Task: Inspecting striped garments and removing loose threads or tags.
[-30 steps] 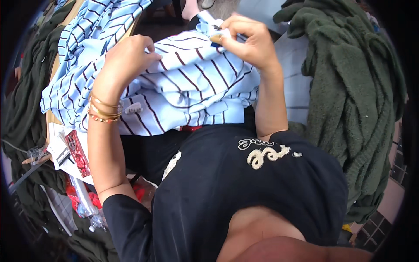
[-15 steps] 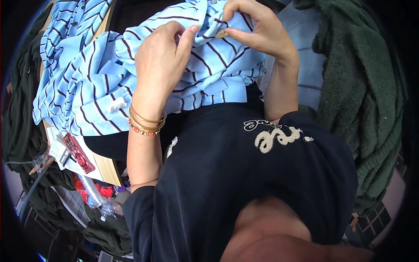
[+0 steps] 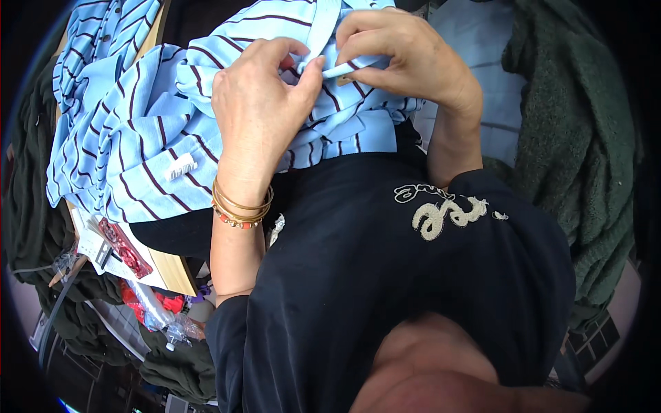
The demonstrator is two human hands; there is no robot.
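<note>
A light blue knit garment [image 3: 155,138] with dark stripes lies bunched across my lap and the table beside me. My left hand [image 3: 265,93] pinches a light blue edge of it between thumb and forefinger. Close by on the right, my right hand [image 3: 396,51] grips the same edge, its fingers curled and thumb underneath. Between the hands the edge is drawn into a narrow folded strip. A small tan bit [image 3: 343,80] shows under my right thumb; I cannot make out what it is. A white barcode label [image 3: 181,167] sits on the cloth left of my left wrist.
Wooden table edge [image 3: 173,274] at the left, with papers and a red patterned case [image 3: 124,248] on it. Below hang clear plastic bottles [image 3: 177,330] and red cloth. Dark green fabric [image 3: 571,151] is heaped on the right; more green fabric [image 3: 31,165] lies far left.
My right hand has turned and curled its fingers further over the edge. My left hand has shifted slightly right and down, and the strip between the hands looks straighter.
</note>
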